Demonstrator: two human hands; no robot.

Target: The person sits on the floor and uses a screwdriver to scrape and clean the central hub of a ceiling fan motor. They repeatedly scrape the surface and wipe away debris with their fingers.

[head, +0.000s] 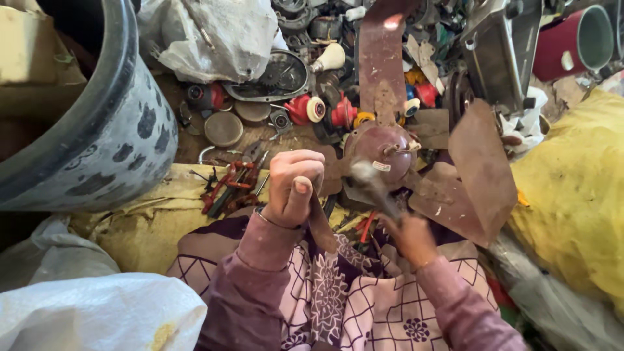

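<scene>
Nearby, a big grey tub (97, 123) stood at the left edge, beside the cluttered floor. Centrally lay a rusty fan (390, 146), its motor hub between brown blades, just beyond the person's lap. The left hand (294, 185) was closed in a fist around one blade's lower end. The right hand (409, 237), blurred, gripped a tool handle (374, 185) whose kind I could not tell. Red-handled pliers (227, 185) lay left of the fist.

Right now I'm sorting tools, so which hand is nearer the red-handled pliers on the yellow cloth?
Left. The left hand is fisted just right of the red-handled pliers, close but apart. The right hand, blurred, sits farther right, below the rusty fan hub.
</scene>
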